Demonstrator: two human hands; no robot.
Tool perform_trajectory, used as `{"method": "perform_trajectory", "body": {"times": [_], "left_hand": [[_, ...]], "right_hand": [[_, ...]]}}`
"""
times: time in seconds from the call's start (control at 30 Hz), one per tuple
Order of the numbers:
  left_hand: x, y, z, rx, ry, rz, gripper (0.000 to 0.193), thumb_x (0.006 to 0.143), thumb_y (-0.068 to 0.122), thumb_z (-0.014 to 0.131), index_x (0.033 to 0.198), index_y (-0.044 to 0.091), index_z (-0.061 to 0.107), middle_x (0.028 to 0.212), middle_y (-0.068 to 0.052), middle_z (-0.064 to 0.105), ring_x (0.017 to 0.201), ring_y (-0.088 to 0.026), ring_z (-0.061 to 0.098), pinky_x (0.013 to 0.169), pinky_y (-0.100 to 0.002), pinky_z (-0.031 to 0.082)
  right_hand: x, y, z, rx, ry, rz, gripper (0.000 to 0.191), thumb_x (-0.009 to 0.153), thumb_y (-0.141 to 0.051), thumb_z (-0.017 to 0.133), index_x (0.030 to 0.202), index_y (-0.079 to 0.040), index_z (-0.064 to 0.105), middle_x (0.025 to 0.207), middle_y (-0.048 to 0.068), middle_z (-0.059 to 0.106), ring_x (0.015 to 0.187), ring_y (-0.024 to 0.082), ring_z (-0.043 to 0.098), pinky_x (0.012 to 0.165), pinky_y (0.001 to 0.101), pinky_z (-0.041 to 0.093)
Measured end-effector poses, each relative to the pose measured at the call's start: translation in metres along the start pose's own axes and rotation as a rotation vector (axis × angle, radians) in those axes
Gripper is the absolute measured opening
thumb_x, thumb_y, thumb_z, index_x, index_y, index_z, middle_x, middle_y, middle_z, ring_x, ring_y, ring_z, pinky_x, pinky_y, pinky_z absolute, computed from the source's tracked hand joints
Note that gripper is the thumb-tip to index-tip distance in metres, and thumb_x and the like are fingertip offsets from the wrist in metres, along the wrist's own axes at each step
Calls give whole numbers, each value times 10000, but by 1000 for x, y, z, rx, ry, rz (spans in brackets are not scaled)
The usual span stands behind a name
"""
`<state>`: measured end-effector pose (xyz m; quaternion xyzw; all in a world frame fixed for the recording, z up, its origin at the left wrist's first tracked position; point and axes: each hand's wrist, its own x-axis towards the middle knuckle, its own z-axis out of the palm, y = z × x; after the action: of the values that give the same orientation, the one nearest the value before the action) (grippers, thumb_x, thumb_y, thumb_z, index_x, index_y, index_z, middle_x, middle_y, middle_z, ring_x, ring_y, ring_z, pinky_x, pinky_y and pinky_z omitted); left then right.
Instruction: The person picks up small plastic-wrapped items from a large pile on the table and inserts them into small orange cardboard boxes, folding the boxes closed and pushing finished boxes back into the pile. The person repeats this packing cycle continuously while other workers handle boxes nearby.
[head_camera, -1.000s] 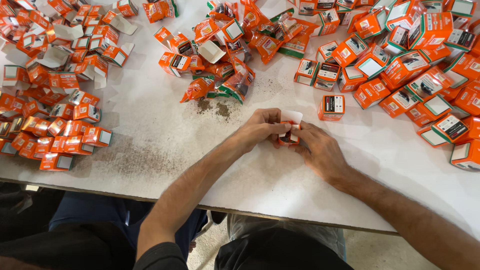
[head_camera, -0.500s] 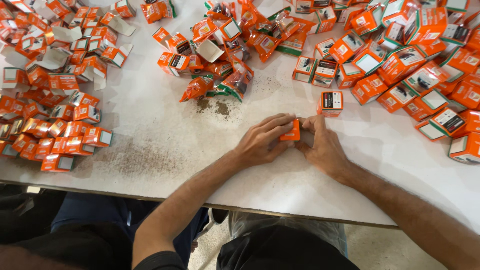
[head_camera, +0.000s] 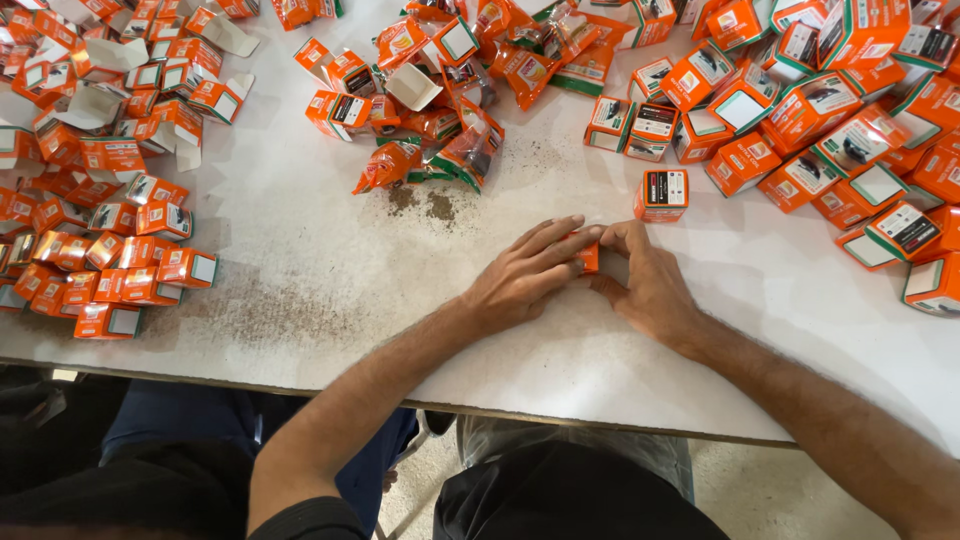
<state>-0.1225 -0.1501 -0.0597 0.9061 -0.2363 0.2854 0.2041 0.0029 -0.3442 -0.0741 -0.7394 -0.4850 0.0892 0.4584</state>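
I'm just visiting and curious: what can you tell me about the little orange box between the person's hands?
The small orange box looks like thin printed cardboard. Only a sliver shows, since the left hand lies over it from one side and the right hand presses in from the other. It rests on the white table, apart from the heaps of similar boxes. Whether its flaps are closed cannot be seen.

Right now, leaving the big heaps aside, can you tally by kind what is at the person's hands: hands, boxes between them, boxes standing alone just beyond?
Hands: 2, left hand and right hand
Held box, orange, between both hands: 1
Lone box, orange, just beyond: 1
Total: 4
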Motion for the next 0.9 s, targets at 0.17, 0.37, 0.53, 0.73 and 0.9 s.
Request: {"method": "perform_trajectory", "body": {"times": [0.17, 0.37, 0.53, 0.73, 0.9], "left_hand": [[4, 9, -8, 54, 21, -29, 327, 859, 31, 740, 1152, 43, 597, 1574, -191, 449, 1505, -388, 408, 1270, -571, 359], [11, 14, -18, -35, 288, -273, 349, 929, 92, 736, 1233, 15, 583, 1485, -249, 470, 1384, -433, 473, 1160, -516, 416], [43, -42, 5, -1, 411, -301, 211, 945, 9, 695, 1140, 31, 618, 1366, -173, 581, 1287, -370, 566, 1097, -473, 477], [149, -193, 42, 131, 478, -352, 385, 872, -41, 673, 1235, 53, 587, 1327, -144, 601, 1307, -358, 545, 1133, -469, 471], [226, -265, 56, 472, 342, -485, 842, 658, 117, 812, 1419, 13, 466, 1478, -279, 405, 1348, -495, 378, 979, -633, 401]], "right_hand": [[4, -11, -4, -161, 10, -115, 413, 823, -115, 819, 1141, -48, 564, 1187, 184, 700, 1082, 378, 693, 887, 440, 560], [19, -15, -59, -398, 387, -445, 188, 1007, -116, 766, 1125, -58, 631, 1400, 177, 612, 1286, 415, 606, 1116, 543, 477], [26, -12, -62, -688, 454, -406, 487, 915, -306, 703, 1267, 24, 639, 1488, 305, 416, 1397, 517, 388, 1170, 656, 281], [31, -12, -20, -589, -43, -525, 632, 836, -456, 717, 1313, -63, 590, 1448, 271, 474, 1362, 450, 423, 1145, 583, 317], [44, 0, -50, -608, 107, -445, 576, 886, -357, 720, 1329, -19, 572, 1454, 253, 497, 1378, 429, 458, 1160, 555, 351]]}}
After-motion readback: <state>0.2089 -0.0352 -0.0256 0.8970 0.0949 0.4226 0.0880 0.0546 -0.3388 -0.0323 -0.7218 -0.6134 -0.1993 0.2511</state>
